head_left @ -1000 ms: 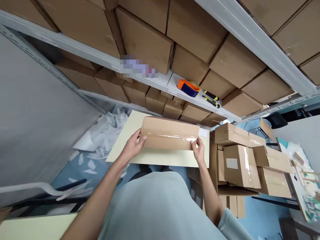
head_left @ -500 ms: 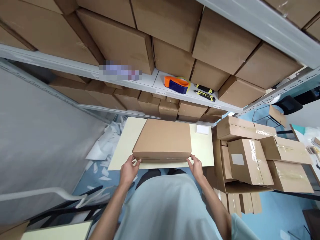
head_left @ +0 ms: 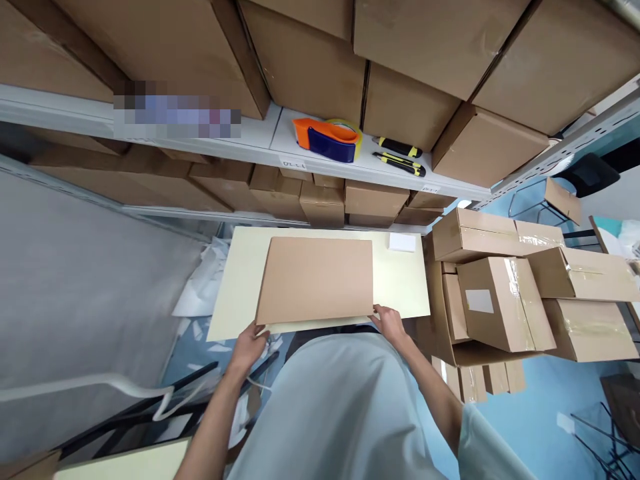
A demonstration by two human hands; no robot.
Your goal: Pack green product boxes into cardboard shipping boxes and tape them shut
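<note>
A brown cardboard box (head_left: pixel 316 279) rests on a pale yellow tabletop (head_left: pixel 400 287), with mainly its plain top face showing. My left hand (head_left: pixel 249 348) pinches its near left corner, fingertips partly tucked under the edge. At the near right corner, my right hand (head_left: pixel 389 324) has thumb and fingers closed around the edge. The underside of the box and some fingertips are hidden. Near the table's far right corner lies a small white block (head_left: pixel 402 242).
A shelf (head_left: pixel 260 131) packed with cartons spans the far side, bearing an orange and blue tape dispenser (head_left: pixel 327 140) and black-yellow utility knives (head_left: pixel 399 163). Taped cartons (head_left: pixel 505 303) are piled at right. White scraps (head_left: pixel 200 277) lie left; a white bent tube (head_left: pixel 100 381) juts in nearby.
The box's near side, visible before, has gone from sight and its top now faces me. Both hands stay at its near corners. My view has shifted closer to the shelf.
</note>
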